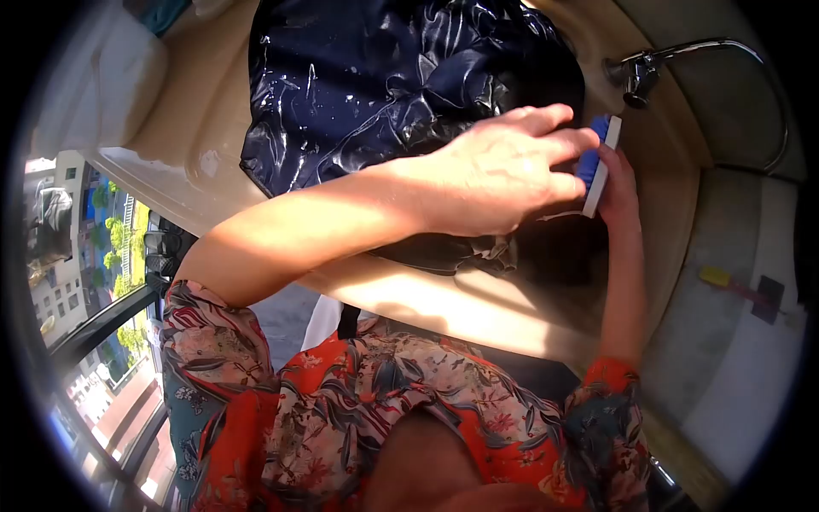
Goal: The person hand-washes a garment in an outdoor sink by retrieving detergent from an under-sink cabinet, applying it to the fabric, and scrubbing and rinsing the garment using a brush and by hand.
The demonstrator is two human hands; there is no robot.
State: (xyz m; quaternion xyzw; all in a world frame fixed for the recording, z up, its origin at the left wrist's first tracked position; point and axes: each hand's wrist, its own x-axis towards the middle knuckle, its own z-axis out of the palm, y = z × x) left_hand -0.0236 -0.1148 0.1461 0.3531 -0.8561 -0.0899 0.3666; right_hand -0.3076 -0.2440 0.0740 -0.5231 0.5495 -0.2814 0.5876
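My right hand (621, 189) grips a scrub brush (602, 166) with a white back and blue bristles, held on edge over the right side of the basin. My left hand (512, 171) reaches across from the left with fingers stretched apart. Its fingertips are at the bristle side of the brush, and I cannot tell whether they press on it. Wet, shiny dark blue fabric (358, 94) lies spread over the basin above my left forearm, with white spots on it. A darker bunched piece of cloth (435, 253) shows below my left wrist.
The beige basin (409, 299) curves around the fabric. A chrome tap (640, 77) with a long curved spout stands at the upper right. At the right lies a small yellow-ended object (715, 276). A window (119, 247) overlooks buildings and greenery at the left.
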